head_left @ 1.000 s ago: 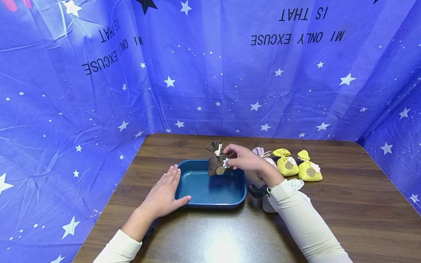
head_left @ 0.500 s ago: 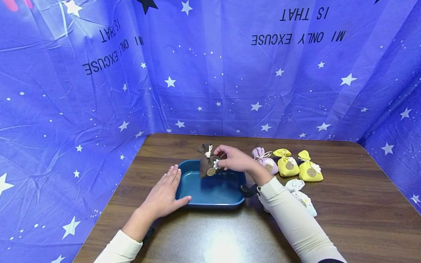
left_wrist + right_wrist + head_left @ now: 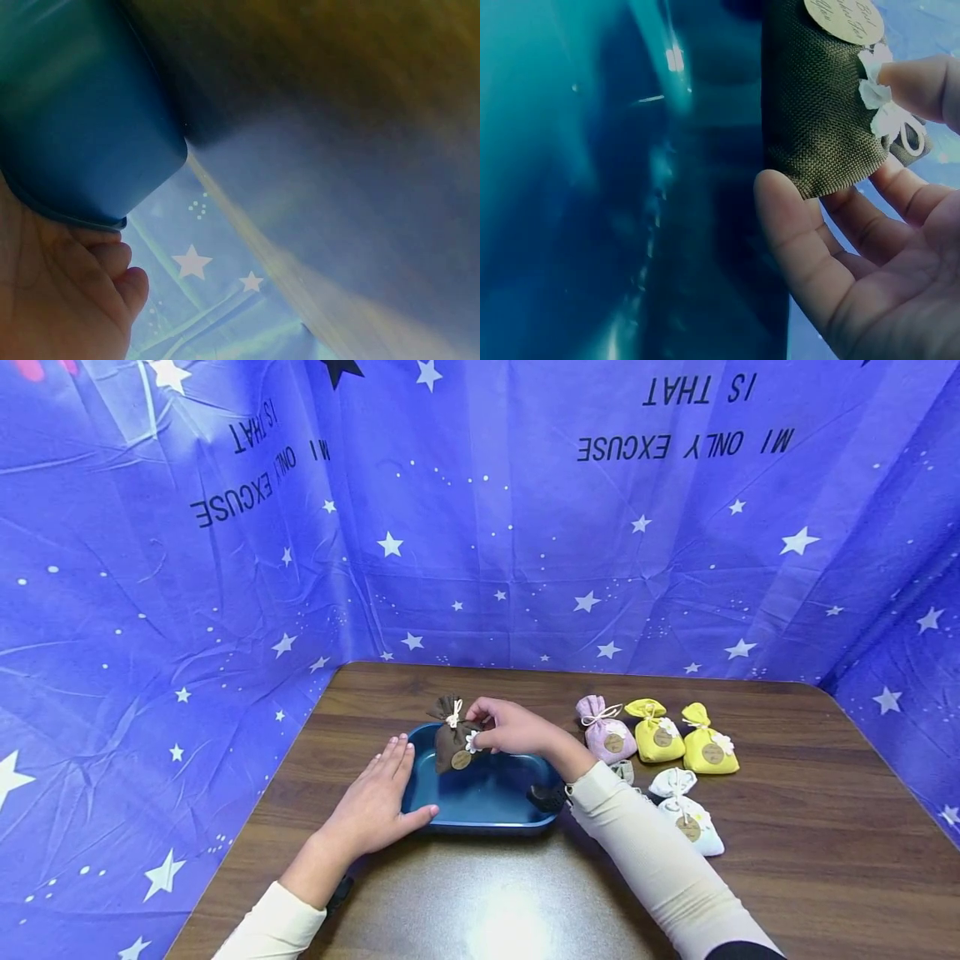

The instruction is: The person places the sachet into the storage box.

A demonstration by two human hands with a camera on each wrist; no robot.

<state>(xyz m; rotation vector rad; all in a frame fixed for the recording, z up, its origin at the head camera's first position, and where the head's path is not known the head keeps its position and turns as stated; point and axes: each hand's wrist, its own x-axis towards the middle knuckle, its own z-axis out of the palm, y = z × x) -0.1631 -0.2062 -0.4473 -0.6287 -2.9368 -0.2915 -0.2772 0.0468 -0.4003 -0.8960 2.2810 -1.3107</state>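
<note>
Between the thumb and fingers of my right hand is a brown cloth sachet, tied at the neck with cream cord and bearing a white flower and round tag. It hangs over the left part of a blue rectangular dish. In the right wrist view the sachet is pinched by its side, above the dish's glossy floor. My left hand rests with straight fingers along the dish's left rim. The left wrist view shows that hand against the outer wall of the dish.
Right of the dish lie a lilac sachet, two yellow sachets and a white sachet. Another pale item is mostly hidden by my right sleeve. A blue star-printed curtain stands behind the wooden table.
My right hand has carried the brown sachet leftward and slightly down over the dish. The lilac and white sachets have come out from behind the right arm. My left hand has stayed put.
</note>
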